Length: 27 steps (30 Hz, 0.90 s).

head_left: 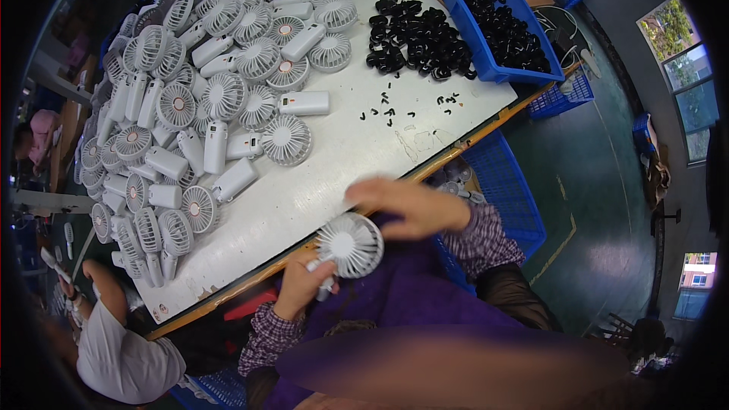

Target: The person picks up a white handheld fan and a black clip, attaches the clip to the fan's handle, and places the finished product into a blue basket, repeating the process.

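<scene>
In my left hand (305, 282) is a white handheld fan (349, 245), gripped by its handle, with the round grille facing up. This fan is close to my body, just off the table's front edge. My right hand (406, 206) is beside and above the fan's grille, over the table edge, smeared by motion; its fingers cannot be read clearly. A large heap of similar white fans (224, 96) covers the left part of the table. Small black parts (418, 38) lie in a loose pile at the far right.
A blue tray (490, 68) full of black parts stands at the table's (334, 175) far right. Tiny black bits (387, 114) are scattered before the pile. Below the front edge is a blue basket (512, 182) with fans inside. At left, a co-worker in a white shirt (129, 353) sits close.
</scene>
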Each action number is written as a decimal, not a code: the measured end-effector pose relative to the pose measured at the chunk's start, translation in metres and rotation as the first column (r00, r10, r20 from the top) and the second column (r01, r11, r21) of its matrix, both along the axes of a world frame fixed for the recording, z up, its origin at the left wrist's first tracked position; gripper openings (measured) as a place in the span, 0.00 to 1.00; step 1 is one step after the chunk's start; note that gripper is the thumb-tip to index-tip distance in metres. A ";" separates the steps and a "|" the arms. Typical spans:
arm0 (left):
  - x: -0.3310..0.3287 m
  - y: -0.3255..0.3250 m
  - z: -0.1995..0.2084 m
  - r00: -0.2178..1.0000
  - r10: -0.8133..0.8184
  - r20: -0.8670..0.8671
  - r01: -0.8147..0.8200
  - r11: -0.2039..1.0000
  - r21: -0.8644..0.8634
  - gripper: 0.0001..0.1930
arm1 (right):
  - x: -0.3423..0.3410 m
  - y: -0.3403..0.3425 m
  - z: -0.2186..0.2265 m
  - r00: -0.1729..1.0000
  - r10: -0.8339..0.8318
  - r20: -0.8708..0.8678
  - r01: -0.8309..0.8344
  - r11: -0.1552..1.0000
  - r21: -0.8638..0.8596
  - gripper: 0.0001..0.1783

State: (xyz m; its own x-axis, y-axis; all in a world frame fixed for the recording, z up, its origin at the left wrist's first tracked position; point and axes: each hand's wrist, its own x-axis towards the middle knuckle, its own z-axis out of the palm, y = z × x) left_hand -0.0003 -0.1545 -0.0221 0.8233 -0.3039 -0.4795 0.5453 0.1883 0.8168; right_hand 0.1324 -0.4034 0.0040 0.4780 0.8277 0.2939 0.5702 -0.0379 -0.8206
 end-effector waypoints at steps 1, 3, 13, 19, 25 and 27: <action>0.004 0.005 -0.001 0.995 0.083 0.055 -0.084 0.996 0.008 0.19 | 0.019 -0.010 -0.007 0.992 -0.129 -0.006 0.129 0.992 -0.007 0.26; 0.013 0.008 -0.011 0.973 0.226 0.050 -0.210 0.952 -0.223 0.22 | 0.070 -0.025 -0.033 0.756 -0.518 0.401 0.606 0.785 -0.127 0.13; 0.041 0.007 0.001 0.896 0.404 0.183 -0.317 0.872 -0.372 0.19 | 0.184 -0.035 -0.062 0.355 -0.513 0.781 0.854 0.518 -0.049 0.02; 0.047 0.015 -0.008 0.904 0.382 0.192 -0.300 0.887 -0.352 0.16 | 0.162 -0.047 -0.041 0.504 -0.808 -0.306 0.720 0.589 -0.367 0.04; 0.058 -0.011 -0.015 0.837 0.442 0.323 -0.420 0.897 -0.138 0.19 | 0.049 0.008 -0.024 0.342 -0.154 -0.927 0.614 0.783 0.097 0.04; 0.069 -0.020 -0.021 0.790 0.336 0.513 -0.375 0.927 -0.031 0.22 | -0.004 0.035 -0.029 0.296 0.057 -0.954 0.564 0.795 0.222 0.04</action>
